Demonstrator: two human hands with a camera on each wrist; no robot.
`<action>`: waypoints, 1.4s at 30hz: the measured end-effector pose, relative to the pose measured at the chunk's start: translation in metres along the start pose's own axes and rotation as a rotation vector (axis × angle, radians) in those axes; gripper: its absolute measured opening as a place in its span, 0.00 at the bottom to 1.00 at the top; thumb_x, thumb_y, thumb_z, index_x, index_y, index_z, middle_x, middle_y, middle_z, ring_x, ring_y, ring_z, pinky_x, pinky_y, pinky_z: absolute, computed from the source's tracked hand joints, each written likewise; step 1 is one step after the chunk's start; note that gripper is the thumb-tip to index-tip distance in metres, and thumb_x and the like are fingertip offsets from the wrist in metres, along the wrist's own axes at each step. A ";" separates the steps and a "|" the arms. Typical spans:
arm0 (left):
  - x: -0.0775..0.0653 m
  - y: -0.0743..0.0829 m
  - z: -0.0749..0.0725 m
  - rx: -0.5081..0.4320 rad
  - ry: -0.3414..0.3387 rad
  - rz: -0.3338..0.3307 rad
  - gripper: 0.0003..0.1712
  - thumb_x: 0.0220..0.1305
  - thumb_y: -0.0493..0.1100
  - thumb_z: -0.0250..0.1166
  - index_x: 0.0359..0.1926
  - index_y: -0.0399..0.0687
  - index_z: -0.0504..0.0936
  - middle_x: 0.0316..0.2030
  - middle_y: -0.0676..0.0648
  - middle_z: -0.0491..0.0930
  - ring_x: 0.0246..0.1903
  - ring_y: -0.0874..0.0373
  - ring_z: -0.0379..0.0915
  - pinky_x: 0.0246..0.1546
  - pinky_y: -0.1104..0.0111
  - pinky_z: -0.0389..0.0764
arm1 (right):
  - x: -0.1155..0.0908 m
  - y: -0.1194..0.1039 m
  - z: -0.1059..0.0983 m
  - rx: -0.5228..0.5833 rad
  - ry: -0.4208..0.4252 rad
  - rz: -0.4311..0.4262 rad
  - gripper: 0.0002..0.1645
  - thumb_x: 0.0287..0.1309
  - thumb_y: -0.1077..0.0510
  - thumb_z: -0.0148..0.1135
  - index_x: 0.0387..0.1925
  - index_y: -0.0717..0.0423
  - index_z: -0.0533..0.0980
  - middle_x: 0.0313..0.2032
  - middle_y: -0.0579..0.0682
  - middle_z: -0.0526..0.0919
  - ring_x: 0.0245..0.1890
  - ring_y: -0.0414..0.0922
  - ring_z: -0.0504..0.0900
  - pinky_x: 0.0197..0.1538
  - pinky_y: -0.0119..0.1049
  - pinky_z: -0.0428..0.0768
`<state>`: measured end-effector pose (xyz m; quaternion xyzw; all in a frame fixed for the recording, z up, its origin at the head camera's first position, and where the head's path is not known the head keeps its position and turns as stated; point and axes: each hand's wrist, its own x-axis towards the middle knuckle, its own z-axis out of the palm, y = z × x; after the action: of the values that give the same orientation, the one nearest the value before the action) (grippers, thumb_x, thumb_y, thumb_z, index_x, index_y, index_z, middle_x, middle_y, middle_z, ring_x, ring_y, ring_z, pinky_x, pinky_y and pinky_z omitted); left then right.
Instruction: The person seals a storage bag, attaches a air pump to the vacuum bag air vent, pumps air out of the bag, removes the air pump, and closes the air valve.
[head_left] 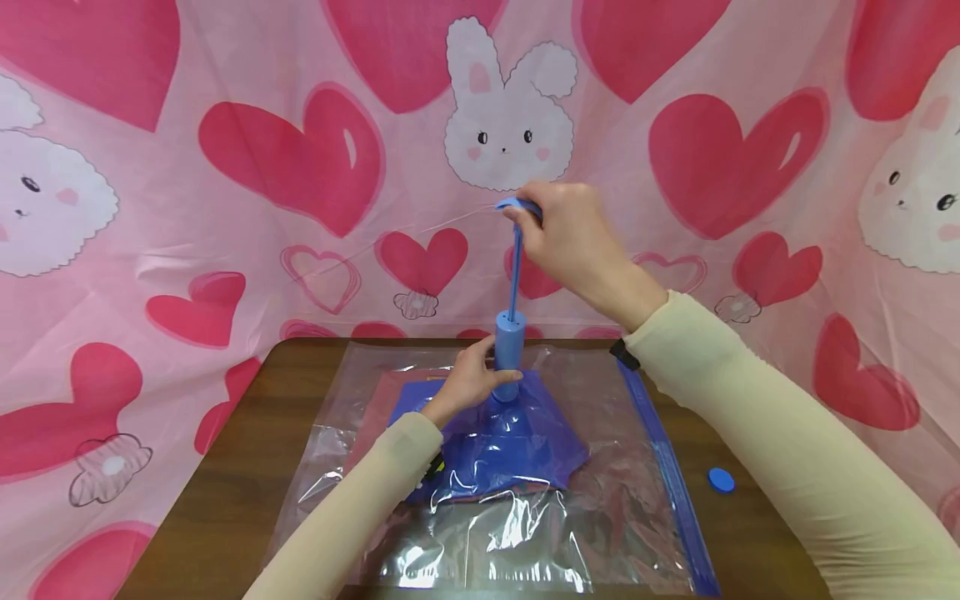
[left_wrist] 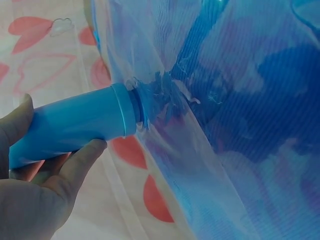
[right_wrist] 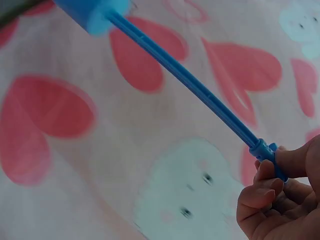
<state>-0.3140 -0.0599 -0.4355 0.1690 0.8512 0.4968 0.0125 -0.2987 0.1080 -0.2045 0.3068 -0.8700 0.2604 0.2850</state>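
Observation:
A blue hand pump (head_left: 510, 342) stands upright on a clear plastic storage bag (head_left: 510, 533), its lower end at the bag's valve. My left hand (head_left: 471, 377) grips the pump's barrel (left_wrist: 75, 122) near its base, thumb and fingers round it. High above, my right hand (head_left: 566, 229) holds the pump's handle (head_left: 517, 204), with the long rod (right_wrist: 185, 75) drawn far out of the barrel. Inside the bag lies folded blue fabric (head_left: 502, 458), creased around the pump's foot, with a reddish piece (head_left: 371, 408) to its left.
A blue zip strip (head_left: 667, 475) runs along the bag's right edge, with a black slider (head_left: 624, 354) at its far end. A round blue cap (head_left: 722, 480) lies on the brown wooden table (head_left: 225, 483) at right. Behind hangs a pink heart-and-rabbit curtain (head_left: 420, 192).

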 end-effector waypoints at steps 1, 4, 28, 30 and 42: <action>0.000 0.000 0.000 0.001 0.007 0.007 0.31 0.64 0.41 0.78 0.65 0.43 0.78 0.59 0.37 0.82 0.59 0.37 0.80 0.57 0.46 0.80 | -0.003 0.002 0.006 -0.017 -0.019 0.004 0.11 0.74 0.59 0.64 0.36 0.63 0.83 0.22 0.53 0.78 0.21 0.49 0.76 0.30 0.41 0.77; 0.001 0.000 0.000 -0.001 0.025 0.024 0.31 0.62 0.39 0.79 0.64 0.42 0.78 0.57 0.37 0.83 0.57 0.38 0.82 0.56 0.47 0.81 | -0.017 0.012 0.030 -0.027 -0.126 0.040 0.11 0.72 0.60 0.66 0.33 0.63 0.81 0.22 0.52 0.78 0.22 0.49 0.78 0.31 0.42 0.80; -0.003 -0.001 0.001 -0.023 0.030 0.021 0.30 0.62 0.38 0.79 0.63 0.39 0.78 0.58 0.35 0.83 0.58 0.36 0.81 0.57 0.46 0.80 | 0.014 -0.008 -0.005 -0.030 -0.022 -0.024 0.11 0.74 0.61 0.63 0.38 0.68 0.81 0.26 0.58 0.82 0.27 0.54 0.81 0.35 0.45 0.78; -0.003 -0.002 0.002 -0.022 0.031 0.026 0.30 0.62 0.38 0.78 0.63 0.38 0.78 0.58 0.34 0.82 0.58 0.35 0.80 0.57 0.46 0.80 | 0.017 -0.010 -0.010 -0.036 -0.008 -0.016 0.11 0.75 0.60 0.62 0.39 0.68 0.81 0.27 0.57 0.83 0.26 0.52 0.81 0.35 0.43 0.78; -0.001 -0.002 0.001 -0.014 0.046 0.051 0.31 0.60 0.38 0.80 0.62 0.38 0.79 0.55 0.36 0.84 0.56 0.38 0.83 0.55 0.50 0.82 | -0.034 0.019 0.057 -0.030 -0.238 0.086 0.08 0.70 0.61 0.68 0.36 0.64 0.81 0.24 0.52 0.80 0.25 0.48 0.82 0.35 0.43 0.86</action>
<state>-0.3139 -0.0604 -0.4381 0.1788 0.8431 0.5068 -0.0186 -0.3087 0.0984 -0.2726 0.2938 -0.9137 0.2213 0.1729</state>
